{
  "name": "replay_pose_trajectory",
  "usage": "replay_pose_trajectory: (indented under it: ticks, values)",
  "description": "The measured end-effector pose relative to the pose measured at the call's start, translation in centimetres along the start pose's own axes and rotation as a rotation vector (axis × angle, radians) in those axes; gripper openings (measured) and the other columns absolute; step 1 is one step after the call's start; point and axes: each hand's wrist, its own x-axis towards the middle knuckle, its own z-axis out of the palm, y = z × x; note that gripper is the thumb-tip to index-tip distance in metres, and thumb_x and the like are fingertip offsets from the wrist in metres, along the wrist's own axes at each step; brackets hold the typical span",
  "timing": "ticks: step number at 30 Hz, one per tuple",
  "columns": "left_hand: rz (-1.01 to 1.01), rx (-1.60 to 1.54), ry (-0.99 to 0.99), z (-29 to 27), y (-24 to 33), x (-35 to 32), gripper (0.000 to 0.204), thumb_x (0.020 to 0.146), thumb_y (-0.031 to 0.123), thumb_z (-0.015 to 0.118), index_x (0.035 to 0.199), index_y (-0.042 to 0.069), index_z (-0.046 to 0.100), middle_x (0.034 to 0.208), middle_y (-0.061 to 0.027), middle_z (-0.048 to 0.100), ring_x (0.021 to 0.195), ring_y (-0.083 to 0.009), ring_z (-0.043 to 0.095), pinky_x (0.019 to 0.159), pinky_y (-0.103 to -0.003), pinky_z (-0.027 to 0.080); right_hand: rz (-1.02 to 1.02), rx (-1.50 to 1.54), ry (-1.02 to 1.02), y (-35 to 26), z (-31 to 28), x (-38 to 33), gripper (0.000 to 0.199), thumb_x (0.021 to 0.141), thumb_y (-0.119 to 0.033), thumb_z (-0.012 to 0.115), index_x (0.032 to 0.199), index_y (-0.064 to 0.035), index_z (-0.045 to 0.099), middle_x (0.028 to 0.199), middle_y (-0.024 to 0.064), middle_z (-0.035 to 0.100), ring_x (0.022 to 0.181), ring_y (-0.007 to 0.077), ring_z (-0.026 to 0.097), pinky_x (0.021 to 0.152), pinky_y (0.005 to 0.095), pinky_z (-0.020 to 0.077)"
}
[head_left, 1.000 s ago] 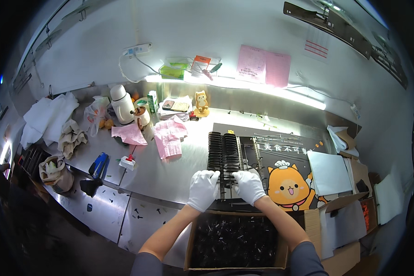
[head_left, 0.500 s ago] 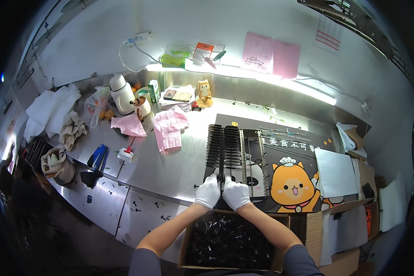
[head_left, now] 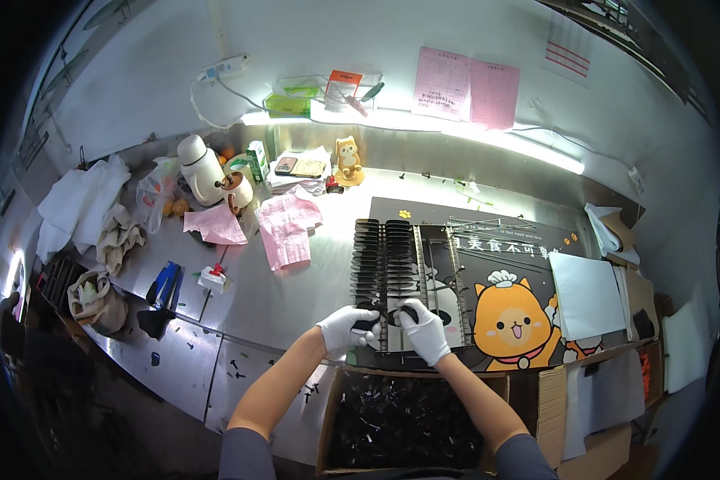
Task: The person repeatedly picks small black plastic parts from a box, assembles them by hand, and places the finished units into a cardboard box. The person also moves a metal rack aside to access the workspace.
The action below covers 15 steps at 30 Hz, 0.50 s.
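Note:
Both of my hands wear white gloves. My left hand [head_left: 346, 329] has its fingers closed round a flat, rounded black piece [head_left: 366, 321], just left of the metal rack's near end. On the rack's other side, my right hand [head_left: 426, 334] pinches a similar dark piece [head_left: 409, 313], partly covered by the fingers. Between and beyond them stand two columns of overlapping black oval pieces [head_left: 366, 260], set close together along the rack. Bare notched metal rails [head_left: 422, 276] run beside the columns. What the small parts are exactly I cannot make out.
A cardboard box [head_left: 328, 424] of loose black parts sits in front of me. Under the rack lies a dark mat [head_left: 508, 320] with cartoon animals. Pink papers [head_left: 286, 232], a white flask [head_left: 202, 170] and blue-handled pliers [head_left: 166, 284] are leftward; white sheets [head_left: 586, 296] lie right.
My hands have moved apart from the near end of the columns, the left outward to the left, the right to the right. A black piece now shows in each hand.

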Motion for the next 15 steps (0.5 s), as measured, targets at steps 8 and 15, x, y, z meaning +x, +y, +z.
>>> replay_pose_trajectory:
  ticks: [8, 15]
  values:
    - [0.487, 0.633, -0.027, 5.1, -1.9, -6.6, 0.021, 0.096, 0.011, 0.055, 0.117, 0.008, 0.052, 0.091, -0.0032, 0.064, 0.073, -0.0085, 0.063, 0.055, -0.021, 0.050, 0.201, 0.279, -0.167, -4.1, -2.8, -1.2, 0.015, 0.089, -0.012, 0.062, 0.103, -0.0063, 0.060, 0.083, 0.0021, 0.057, 0.074, 0.0067, 0.053, 0.069, 0.0247, 0.0469]
    - [1.010, 0.965, 0.165, 3.4, -11.6, -5.7, 0.020, 0.089, 0.003, 0.057, 0.106, 0.005, 0.048, 0.088, -0.0073, 0.059, 0.072, -0.0200, 0.063, 0.060, -0.033, 0.052, -0.354, -0.729, -0.475, -8.8, -2.7, -7.2, 0.030, 0.090, -0.036, 0.061, 0.088, -0.0060, 0.060, 0.076, 0.0112, 0.064, 0.068, 0.0318, 0.065, 0.062, 0.0415, 0.0530]
